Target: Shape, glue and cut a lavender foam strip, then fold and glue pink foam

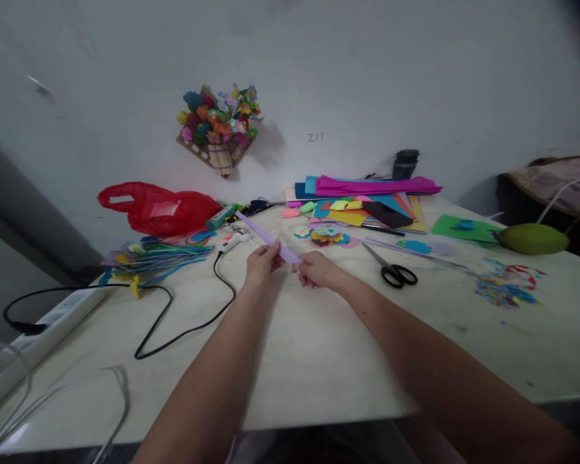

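Both my hands hold a narrow strip of light purple paper [257,229] above the middle of the table. My left hand [265,263] pinches it partway along, with the long free part slanting up to the left. At the near right end, the fingers of my right hand [316,269] are closed on the same strip. Black-handled scissors [394,272] lie on the table to the right of my hands. A white glue gun [232,240] rests to the left, its black cord trailing across the table. Stacked paper flower cutouts [327,235] sit just beyond my right hand.
On the left are a red plastic bag [169,209], paper flowers on stems [149,258] and a power strip [53,328]. Coloured sheets [377,187] are piled at the back. Paper scraps [505,287] and a green fruit [534,239] lie on the right. A flower decoration [220,132] hangs on the wall.
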Demonstrator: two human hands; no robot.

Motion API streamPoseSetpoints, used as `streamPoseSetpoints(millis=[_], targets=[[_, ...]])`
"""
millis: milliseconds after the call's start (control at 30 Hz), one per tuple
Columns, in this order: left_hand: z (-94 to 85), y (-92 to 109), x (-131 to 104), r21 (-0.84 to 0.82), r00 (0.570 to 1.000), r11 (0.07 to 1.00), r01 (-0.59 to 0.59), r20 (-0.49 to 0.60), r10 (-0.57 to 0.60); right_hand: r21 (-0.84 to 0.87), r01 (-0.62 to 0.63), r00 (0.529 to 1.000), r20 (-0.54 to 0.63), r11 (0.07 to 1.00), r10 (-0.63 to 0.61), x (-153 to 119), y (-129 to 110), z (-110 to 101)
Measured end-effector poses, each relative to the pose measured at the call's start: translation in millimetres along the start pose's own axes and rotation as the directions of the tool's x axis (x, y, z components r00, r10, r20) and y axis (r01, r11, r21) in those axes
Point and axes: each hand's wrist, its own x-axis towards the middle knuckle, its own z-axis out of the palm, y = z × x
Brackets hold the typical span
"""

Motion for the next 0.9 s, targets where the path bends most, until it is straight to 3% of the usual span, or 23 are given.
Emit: streamPoseSetpoints(millis=[300, 633, 900], targets=[[2.1, -3.6, -1.9, 0.050, 1.000, 0.999, 0.002, 0.002, -0.002, -0.005, 0.123, 0.990, -0.065, 0.992, -0.123, 18.0, 21.9, 9.8], [7.3, -4.0, -4.1, 0.046, 0.998, 0.999, -0.015, -0.062, 0.018, -0.255, 0.248, 0.954, -0.102, 0.935, -0.281, 18.7, 27.0, 14.2], [0.3, 2.7, -4.8, 0.097, 0.977, 0.991, 0.094, 0.182, -0.111, 0.060, 0.137, 0.960, -0.255, 0.989, -0.117, 14.9, 16.5, 1.8]])
